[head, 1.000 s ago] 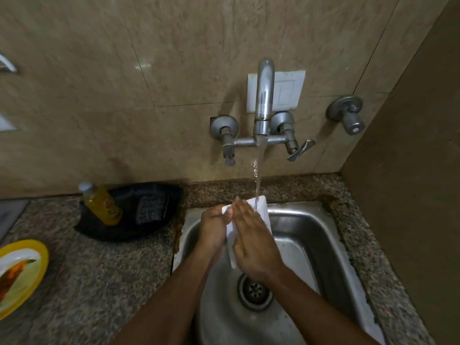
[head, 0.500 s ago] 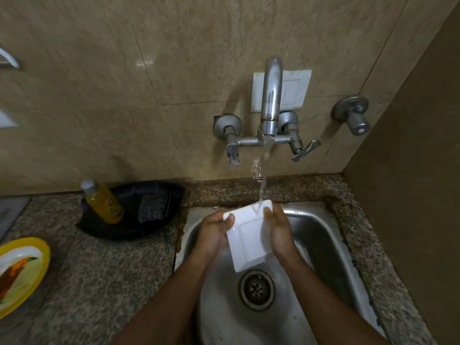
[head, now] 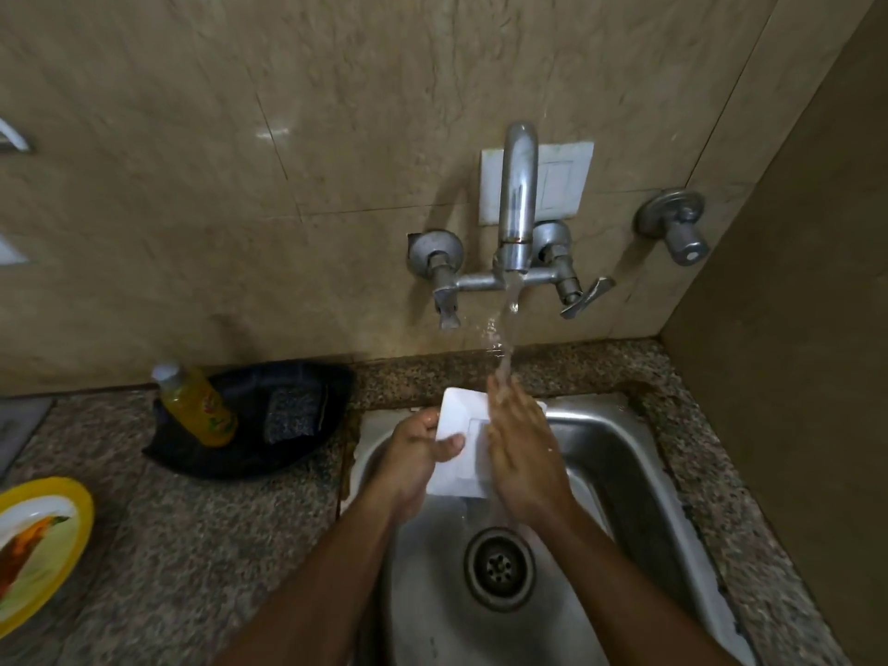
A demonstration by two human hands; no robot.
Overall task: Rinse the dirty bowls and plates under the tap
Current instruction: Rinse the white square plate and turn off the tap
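A white square plate [head: 459, 442] is held tilted over the steel sink [head: 620, 454], under the running tap [head: 518, 204]. My left hand [head: 418, 454] grips the plate's left edge, thumb on its face. My right hand [head: 521, 444] lies flat on the plate's right half with straight fingers, and the water stream lands on its fingertips. The right part of the plate is hidden under that hand.
A yellow plate [head: 41, 545] with a printed picture sits on the granite counter at the left edge. A black tray [head: 298, 454] behind it holds a yellow soap bottle [head: 199, 406] and a scrub pad [head: 293, 415]. A side wall stands close on the right. The drain [head: 499, 567] lies below the hands.
My right hand moved from gripping the plate's right edge to lying flat over its face under the stream. My left hand kept its hold on the left edge.
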